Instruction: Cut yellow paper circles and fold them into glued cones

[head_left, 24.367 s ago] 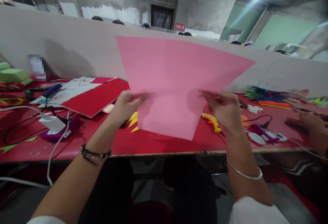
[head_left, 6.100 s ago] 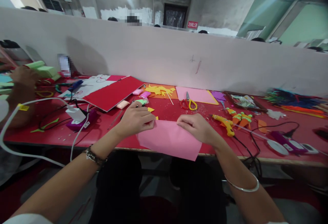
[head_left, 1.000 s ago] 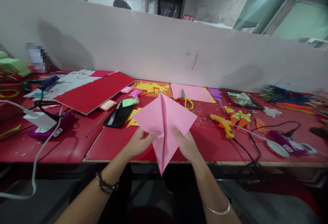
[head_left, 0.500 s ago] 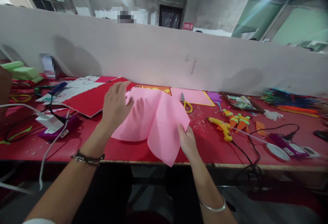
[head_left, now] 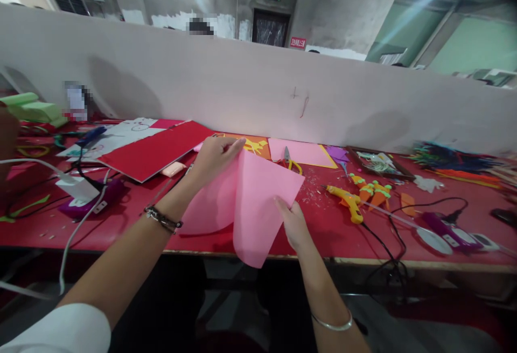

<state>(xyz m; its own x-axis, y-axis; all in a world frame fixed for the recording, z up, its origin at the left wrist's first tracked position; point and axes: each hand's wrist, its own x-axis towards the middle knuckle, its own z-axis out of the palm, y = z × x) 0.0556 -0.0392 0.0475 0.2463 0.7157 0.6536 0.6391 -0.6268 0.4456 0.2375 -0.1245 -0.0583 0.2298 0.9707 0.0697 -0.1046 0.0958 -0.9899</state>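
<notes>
A sheet of pink paper point(head_left: 262, 202) with a crease down its middle is held above the table, its lower edge bowed and hanging at the table's front. My left hand point(head_left: 214, 159) is closed at the paper's top, near the crease, with the thumb pointing right; its other fingers are partly hidden. At the right edge, my right hand point(head_left: 295, 226) grips the paper, thumb on the front face and fingers behind. The paper's left half slopes away beneath my left wrist. Just beyond the sheet lie scissors point(head_left: 294, 166) with a yellow and red handle.
On the red table point(head_left: 323, 240), a yellow glue gun point(head_left: 349, 202) lies right of the paper, beside orange carrot-like crafts point(head_left: 375, 194). Purple power strips point(head_left: 450, 232) with cables sit on both sides. A red board point(head_left: 153, 151) lies left; another pink sheet point(head_left: 301, 152) lies behind.
The pink paper, a narrow folded kite shape one second ago, has been opened out. My left hand let go, lifted with spread fingers, then closed at the top; my right hand kept its hold.
</notes>
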